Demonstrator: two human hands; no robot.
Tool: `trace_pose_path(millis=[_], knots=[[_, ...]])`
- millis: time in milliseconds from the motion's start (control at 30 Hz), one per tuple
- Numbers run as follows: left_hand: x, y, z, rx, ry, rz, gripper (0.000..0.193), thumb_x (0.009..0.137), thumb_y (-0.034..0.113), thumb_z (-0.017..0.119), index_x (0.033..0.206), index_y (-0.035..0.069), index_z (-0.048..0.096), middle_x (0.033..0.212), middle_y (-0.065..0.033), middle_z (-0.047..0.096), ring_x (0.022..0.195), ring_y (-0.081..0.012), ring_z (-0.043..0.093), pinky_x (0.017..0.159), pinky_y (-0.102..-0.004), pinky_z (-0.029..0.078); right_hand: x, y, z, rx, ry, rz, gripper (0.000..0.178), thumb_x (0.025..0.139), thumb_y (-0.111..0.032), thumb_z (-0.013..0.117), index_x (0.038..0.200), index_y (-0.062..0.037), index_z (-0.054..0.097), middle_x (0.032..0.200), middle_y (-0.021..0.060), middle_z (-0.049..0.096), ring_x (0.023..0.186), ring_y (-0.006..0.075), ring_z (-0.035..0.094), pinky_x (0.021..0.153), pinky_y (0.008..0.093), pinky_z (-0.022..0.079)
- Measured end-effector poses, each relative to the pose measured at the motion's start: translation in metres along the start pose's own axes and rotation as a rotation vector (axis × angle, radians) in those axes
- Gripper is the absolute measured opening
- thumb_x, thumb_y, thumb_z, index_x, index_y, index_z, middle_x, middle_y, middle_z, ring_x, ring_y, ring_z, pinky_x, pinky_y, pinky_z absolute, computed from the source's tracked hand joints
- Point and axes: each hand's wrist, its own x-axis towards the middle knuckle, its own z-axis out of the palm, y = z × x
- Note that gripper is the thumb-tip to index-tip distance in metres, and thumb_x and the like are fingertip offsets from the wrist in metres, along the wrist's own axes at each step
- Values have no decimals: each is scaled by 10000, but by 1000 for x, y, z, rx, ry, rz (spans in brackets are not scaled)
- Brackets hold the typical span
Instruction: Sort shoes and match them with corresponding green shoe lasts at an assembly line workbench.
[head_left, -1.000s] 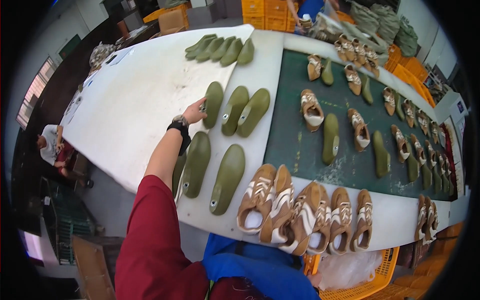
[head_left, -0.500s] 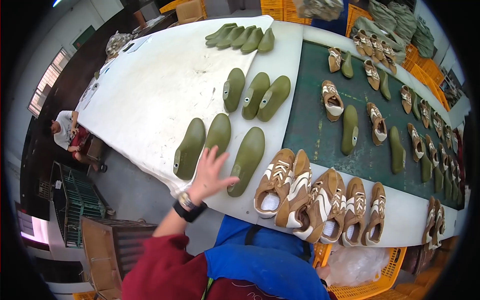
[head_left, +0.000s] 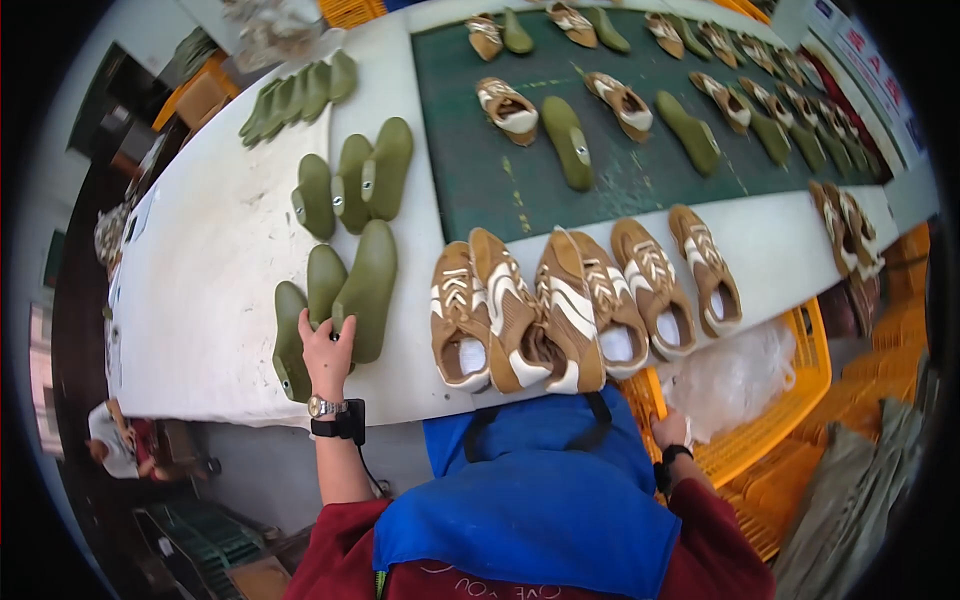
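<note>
At the near edge of the table, my left hand (head_left: 328, 362) is open. Its fingers are spread against the heel end of a green shoe last (head_left: 326, 278), and the thumb rests by a larger last (head_left: 368, 295) to the right. Another last (head_left: 290, 340) lies just left of the fingers; where the fingertips press is partly hidden. To the right of these lasts stand several brown and white sneakers (head_left: 510, 310) in a row. Lower right, my right hand (head_left: 670, 430) is closed on the rim of a yellow-orange plastic crate (head_left: 815, 375) with clear plastic bags inside.
Farther up the white table (head_left: 200, 300) lie more green lasts (head_left: 350, 185). A dark green mat (head_left: 470, 140) holds rows of sneakers paired with lasts. A seated person (head_left: 120, 440) is beyond the table at left. Grey-green cloth (head_left: 850, 500) and orange crates are at right.
My view has turned to the right. My left hand has come down from above the lasts onto them. More of my right hand and the crate shows, and the right hand stays at the rim.
</note>
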Motion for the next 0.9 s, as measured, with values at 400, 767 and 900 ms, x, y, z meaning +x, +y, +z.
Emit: trace_pose_path(millis=[400, 767, 900], knots=[[-33, 4, 8, -35, 85, -12, 339, 752, 273, 649, 818, -58, 622, 1332, -271, 391, 1026, -432, 539, 859, -431, 460, -5, 5, -1, -40, -9, 45, 288, 771, -290, 623, 920, -45, 638, 836, 234, 642, 821, 408, 611, 739, 481, 479], [-23, -41, -24, 146, 364, 169, 514, 719, 240, 742, 1146, 30, 549, 1301, -276, 400, 1212, -486, 356, 1019, -536, 312, -7, 25, 10, 36, 58, -51, 238, 746, -203, 643, 890, -13, 636, 781, 238, 637, 780, 423, 609, 699, 480, 486], [-12, -122, -20, 13, 241, -122, 559, 750, 300, 704, 1202, 38, 505, 1302, -292, 407, 1222, -452, 376, 988, -497, 360, 2, 24, 16, 43, 95, -123, 214, 751, -153, 638, 867, 26, 632, 781, 252, 630, 773, 425, 609, 702, 461, 481]])
